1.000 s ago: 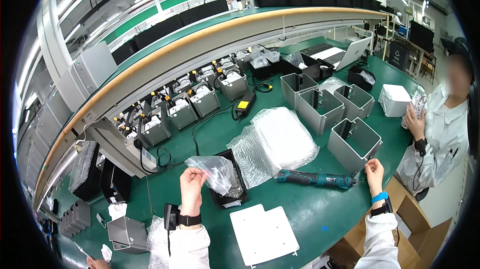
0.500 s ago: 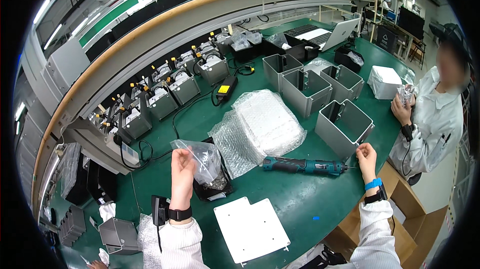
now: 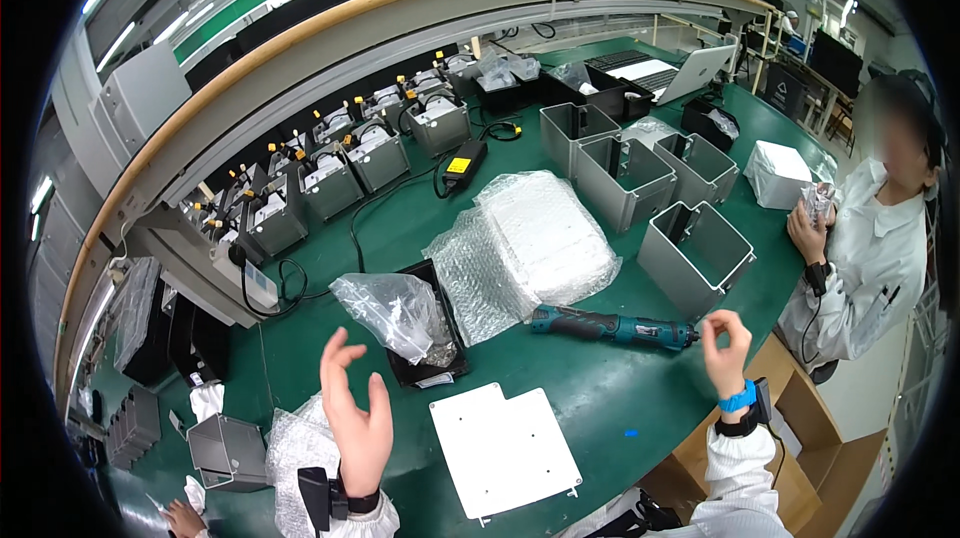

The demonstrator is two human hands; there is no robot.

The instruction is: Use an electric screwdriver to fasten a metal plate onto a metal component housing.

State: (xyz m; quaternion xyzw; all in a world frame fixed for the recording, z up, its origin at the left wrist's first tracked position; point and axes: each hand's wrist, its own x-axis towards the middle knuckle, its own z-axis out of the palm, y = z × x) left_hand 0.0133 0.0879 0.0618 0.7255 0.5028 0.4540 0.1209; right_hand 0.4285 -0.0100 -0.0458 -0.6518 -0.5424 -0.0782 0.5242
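My left hand [image 3: 357, 418] is open, its fingers spread and nothing in them, just below a clear plastic bag [image 3: 385, 306]. That bag lies across a black tray [image 3: 449, 306] with small metal parts inside. On the right, my right hand [image 3: 726, 353] has its thumb and fingertips pinched together by the tip of a teal and black electric screwdriver [image 3: 612, 327]. Whatever the pinch may hold is too small to make out. Between my forearms a white plate [image 3: 506, 453] with small holes lies flat. A grey open housing [image 3: 676, 273] stands beyond the screwdriver.
Bubble-wrapped white sheets [image 3: 550, 238] lie mid-table. More grey housings [image 3: 617, 188] stand behind them, and wired grey units [image 3: 330, 188] line the left. At the right edge a co-worker [image 3: 860, 238] holds a clear packet. A cardboard box [image 3: 790, 438] sits below the table edge.
My left hand has let go of the plastic bag, moved down and spread its fingers. The bag has sunk onto the tray. My right hand has shifted slightly downward, still pinched.
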